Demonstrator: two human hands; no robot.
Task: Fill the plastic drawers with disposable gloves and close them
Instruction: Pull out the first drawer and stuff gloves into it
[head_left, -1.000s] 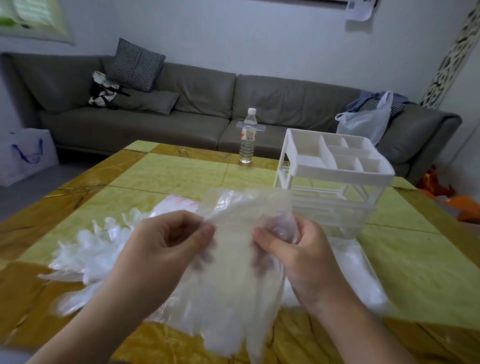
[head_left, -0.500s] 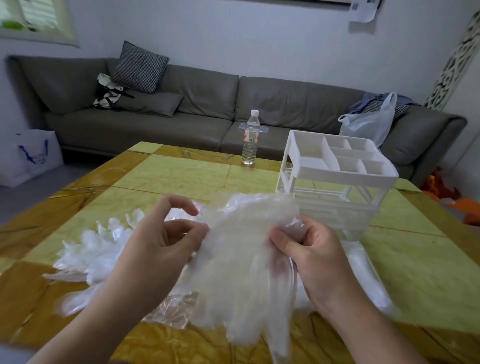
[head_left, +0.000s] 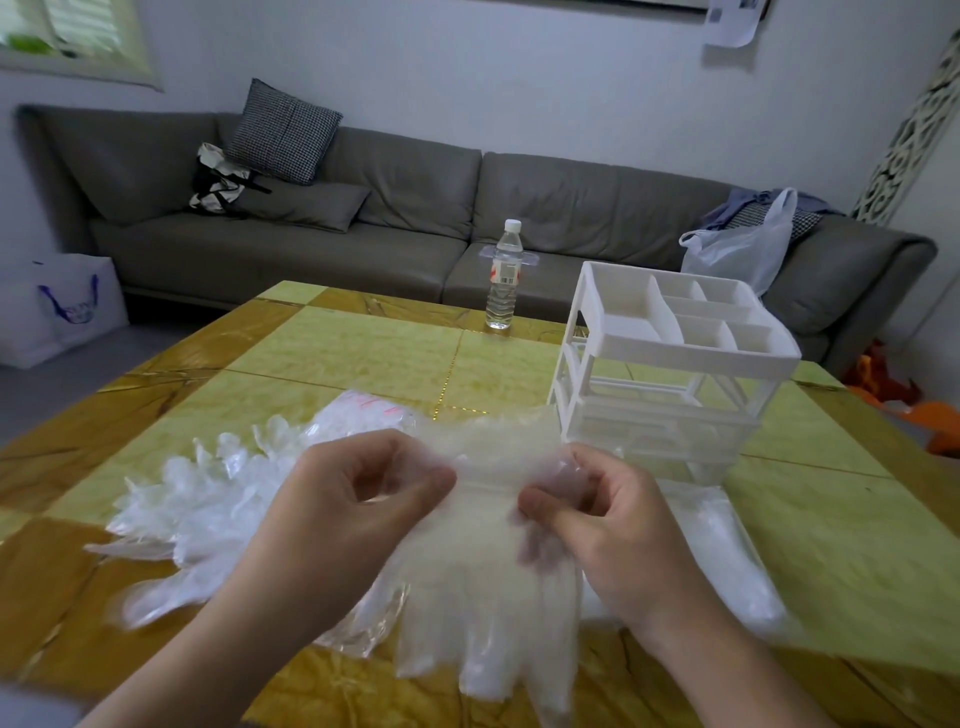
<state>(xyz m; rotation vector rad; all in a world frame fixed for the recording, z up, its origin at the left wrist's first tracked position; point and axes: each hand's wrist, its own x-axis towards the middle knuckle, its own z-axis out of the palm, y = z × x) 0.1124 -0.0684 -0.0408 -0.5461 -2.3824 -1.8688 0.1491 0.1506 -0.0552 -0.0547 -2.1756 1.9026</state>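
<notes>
A stack of clear disposable gloves (head_left: 488, 597) hangs between my hands above the table, fingers pointing down. My left hand (head_left: 358, 499) pinches its top edge on the left, and my right hand (head_left: 597, 514) grips the top edge on the right. More loose gloves (head_left: 202, 509) lie spread on the table to the left, with a clear packet (head_left: 363, 415) behind them. The white plastic drawer unit (head_left: 670, 374) stands at the right rear, with a divided tray on top and a translucent drawer in its lower level.
A water bottle (head_left: 504, 275) stands at the far edge of the yellow-green tiled table (head_left: 353, 353). A clear plastic bag (head_left: 717, 561) lies flat under my right wrist. A grey sofa (head_left: 415, 223) runs behind the table.
My hands have lowered and tightened on the top edge of the glove stack, bunching it between them. The left thumb and fingers have closed onto it.
</notes>
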